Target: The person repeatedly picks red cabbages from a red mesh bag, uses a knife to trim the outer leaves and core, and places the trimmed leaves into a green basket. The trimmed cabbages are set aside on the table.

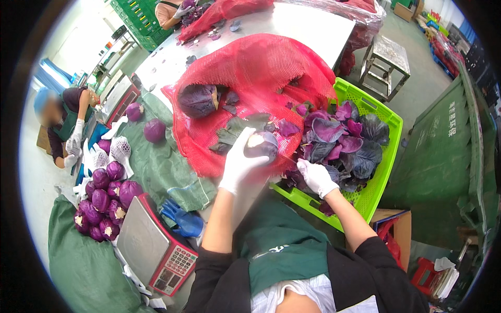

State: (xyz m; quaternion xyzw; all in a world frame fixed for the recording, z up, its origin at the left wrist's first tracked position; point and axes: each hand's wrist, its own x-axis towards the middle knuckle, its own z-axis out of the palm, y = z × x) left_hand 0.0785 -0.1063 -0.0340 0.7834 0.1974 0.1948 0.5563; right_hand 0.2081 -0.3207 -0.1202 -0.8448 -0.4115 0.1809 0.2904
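Observation:
Gloved in white, my left hand (242, 160) grips a red cabbage (264, 146) whose pale cut stem end faces up. My right hand (316, 176), also in a white glove, is closed around a small knife (289, 159); its thin blade points at the cabbage and the handle is hidden in the fist. Beneath the cabbage spreads a red mesh sack (250, 62), with loose outer leaves (242, 127) on it. Another dark, untrimmed cabbage (199, 100) lies in the sack's opening. Below my right hand, a lime-green plastic crate (385, 187) holds many purple leaves (346, 144).
At left are several trimmed cabbages (101, 199), a red digital scale (146, 242) and a blue glove (184, 219). Co-workers stand at far left (66, 117) and beyond the table (168, 15). A green bin (434, 164) and metal stool (387, 58) are at right.

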